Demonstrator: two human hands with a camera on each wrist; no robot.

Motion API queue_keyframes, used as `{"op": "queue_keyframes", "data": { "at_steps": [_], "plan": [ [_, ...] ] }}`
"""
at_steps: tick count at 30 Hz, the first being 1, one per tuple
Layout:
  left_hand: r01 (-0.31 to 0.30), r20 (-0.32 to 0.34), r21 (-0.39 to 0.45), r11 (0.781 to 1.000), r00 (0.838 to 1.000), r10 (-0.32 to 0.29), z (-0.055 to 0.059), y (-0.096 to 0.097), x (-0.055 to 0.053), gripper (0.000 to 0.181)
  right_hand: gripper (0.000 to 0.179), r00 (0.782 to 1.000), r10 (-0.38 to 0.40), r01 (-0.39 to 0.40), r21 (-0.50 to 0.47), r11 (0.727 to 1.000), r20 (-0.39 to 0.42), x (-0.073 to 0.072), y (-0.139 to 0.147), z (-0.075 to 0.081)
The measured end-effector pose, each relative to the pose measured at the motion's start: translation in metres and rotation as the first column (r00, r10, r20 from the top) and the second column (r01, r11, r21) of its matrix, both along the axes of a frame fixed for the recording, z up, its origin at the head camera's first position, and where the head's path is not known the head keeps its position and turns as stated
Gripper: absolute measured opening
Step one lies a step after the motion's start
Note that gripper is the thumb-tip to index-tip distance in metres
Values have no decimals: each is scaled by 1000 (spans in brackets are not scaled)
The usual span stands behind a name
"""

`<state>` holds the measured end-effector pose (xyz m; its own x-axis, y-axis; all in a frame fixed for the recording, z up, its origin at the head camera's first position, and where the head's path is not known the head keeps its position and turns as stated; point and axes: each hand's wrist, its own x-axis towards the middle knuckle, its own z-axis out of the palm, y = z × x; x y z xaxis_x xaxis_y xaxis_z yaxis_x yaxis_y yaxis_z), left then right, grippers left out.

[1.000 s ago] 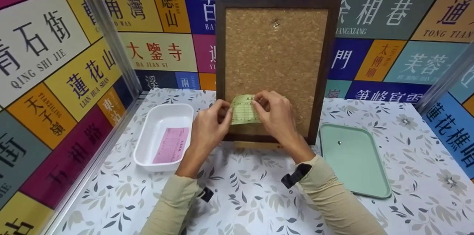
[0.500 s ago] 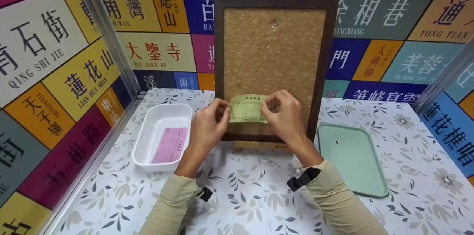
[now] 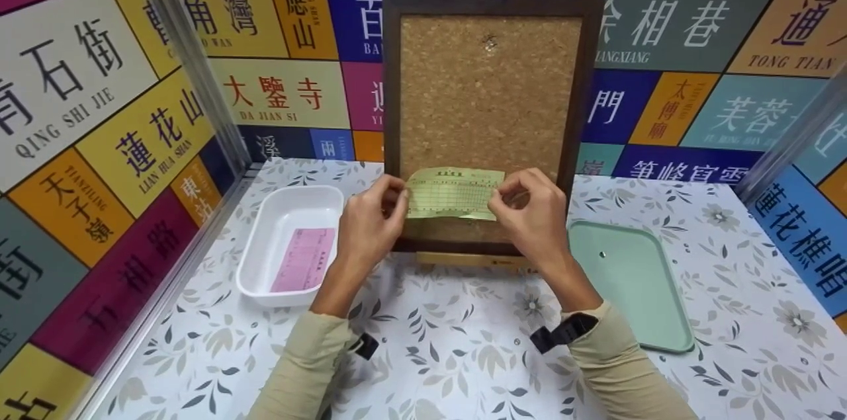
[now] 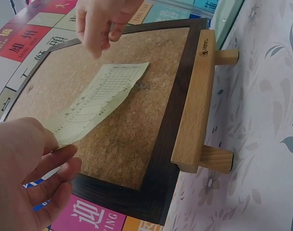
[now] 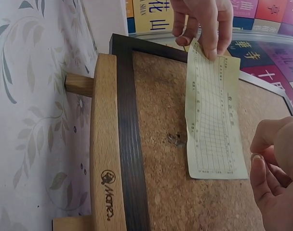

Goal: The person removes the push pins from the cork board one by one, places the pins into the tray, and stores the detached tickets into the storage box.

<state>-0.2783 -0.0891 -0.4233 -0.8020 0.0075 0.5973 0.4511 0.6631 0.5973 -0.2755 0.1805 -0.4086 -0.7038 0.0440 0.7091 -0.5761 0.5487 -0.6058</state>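
My left hand (image 3: 374,218) pinches one end of a pale yellow-green printed paper slip (image 3: 450,194), in front of the lower part of a dark-framed cork board (image 3: 490,102). The slip spans the board's width there, bending slightly away from it. At the slip's other end is my right hand (image 3: 533,211), thumb and forefinger tips drawn together and the other fingers curled. In the right wrist view those fingertips (image 5: 257,158) stand just off the slip's edge; whether anything tiny lies between them is too small to tell. The left wrist view also shows a gap between slip and right hand.
The board stands on a wooden easel (image 4: 197,96). To the left is a white tub (image 3: 261,235) with a pink printed slip (image 3: 304,260) in it. A green tray (image 3: 635,294) lies to the right, a small shiny object (image 3: 602,254) on it. Sign-covered panels surround the table.
My right hand has slid rightward along the slip, from near its middle to its right end, uncovering more of it. The left hand has stayed nearly still, holding the left end.
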Motion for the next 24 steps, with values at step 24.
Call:
{"op": "queue_keyframes", "data": {
  "at_steps": [24],
  "plan": [
    [-5,10,18,1000,1000,5,2,-3,-1,11,6,984,-173,172,46,984,35,25,68,-11]
  ]
}}
